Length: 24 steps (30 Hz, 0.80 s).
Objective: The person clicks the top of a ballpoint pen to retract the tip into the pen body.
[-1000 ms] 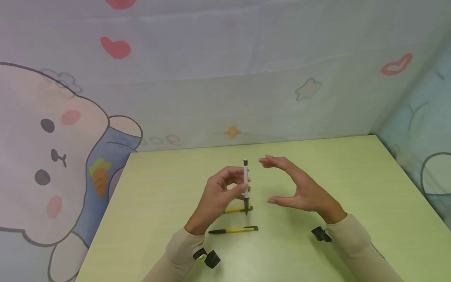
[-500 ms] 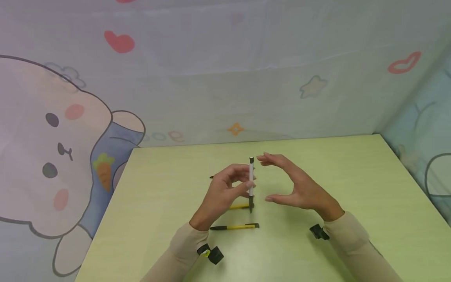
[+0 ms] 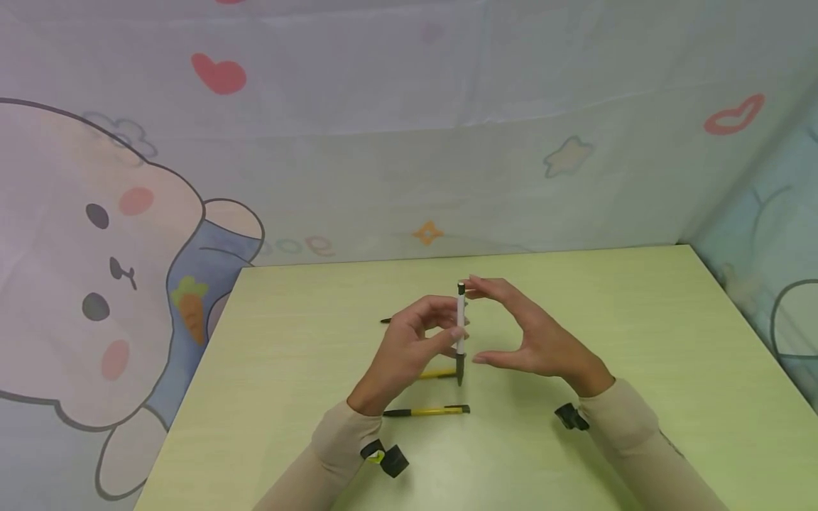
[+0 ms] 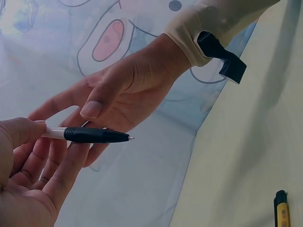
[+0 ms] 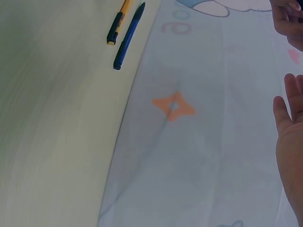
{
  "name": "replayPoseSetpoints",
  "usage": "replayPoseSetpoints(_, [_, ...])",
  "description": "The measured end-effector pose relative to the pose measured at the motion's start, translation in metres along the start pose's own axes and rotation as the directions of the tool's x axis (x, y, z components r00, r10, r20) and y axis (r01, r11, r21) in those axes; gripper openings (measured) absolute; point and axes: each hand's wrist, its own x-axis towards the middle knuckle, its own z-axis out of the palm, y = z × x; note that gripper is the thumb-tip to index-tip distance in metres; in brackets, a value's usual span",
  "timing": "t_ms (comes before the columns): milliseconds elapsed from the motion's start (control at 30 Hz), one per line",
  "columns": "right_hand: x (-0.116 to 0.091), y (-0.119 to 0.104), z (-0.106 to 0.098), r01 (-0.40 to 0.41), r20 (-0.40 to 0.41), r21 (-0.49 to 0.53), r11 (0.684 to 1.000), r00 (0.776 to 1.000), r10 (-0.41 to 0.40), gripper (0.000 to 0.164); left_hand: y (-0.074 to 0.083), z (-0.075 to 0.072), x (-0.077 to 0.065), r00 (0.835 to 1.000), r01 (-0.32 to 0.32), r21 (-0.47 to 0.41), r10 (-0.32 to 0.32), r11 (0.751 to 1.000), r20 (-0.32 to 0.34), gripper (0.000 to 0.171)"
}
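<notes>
My left hand (image 3: pixel 415 344) pinches a white pen (image 3: pixel 461 312) between thumb and fingers, holding it upright above the table in the head view. The pen's black grip and metal point (image 4: pixel 99 135) face down. On the pen's other side is my right hand (image 3: pixel 533 333), thumb and fingers spread in a wide C. Its fingertips are right at the black top end, while the thumb stays apart from the lower end. In the left wrist view, the right palm (image 4: pixel 137 87) shows behind the pen. Part of the right hand (image 5: pixel 293 146) appears at the right wrist view's edge.
A yellow pen with black ends (image 3: pixel 434 411) lies on the pale green table (image 3: pixel 639 341). Another yellow pen (image 3: pixel 437 374) and a dark pen tip (image 3: pixel 385 321) show partly behind the left hand; the latter belongs to a blue pen (image 5: pixel 129 38). A printed cloth (image 3: pixel 383 142) hangs behind.
My left hand has shifted slightly right with the white pen. My right hand has come left, closing the gap to the pen's top. The head view has tilted a little.
</notes>
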Motion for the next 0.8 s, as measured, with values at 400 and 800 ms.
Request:
replayPoseSetpoints(400, [-0.005, 0.023, 0.006, 0.04, 0.025, -0.032, 0.999, 0.999, -0.039, 0.104, 0.003, 0.003, 0.0, 1.0, -0.003, -0.024, 0.003, 1.0, 0.002, 0.031])
replayPoseSetpoints(800, [0.007, -0.003, 0.005, 0.016, 0.021, 0.021, 1.0, 1.0, -0.016, 0.102, -0.001, 0.004, 0.001, 0.999, -0.033, -0.058, 0.035, 0.998, 0.02, 0.035])
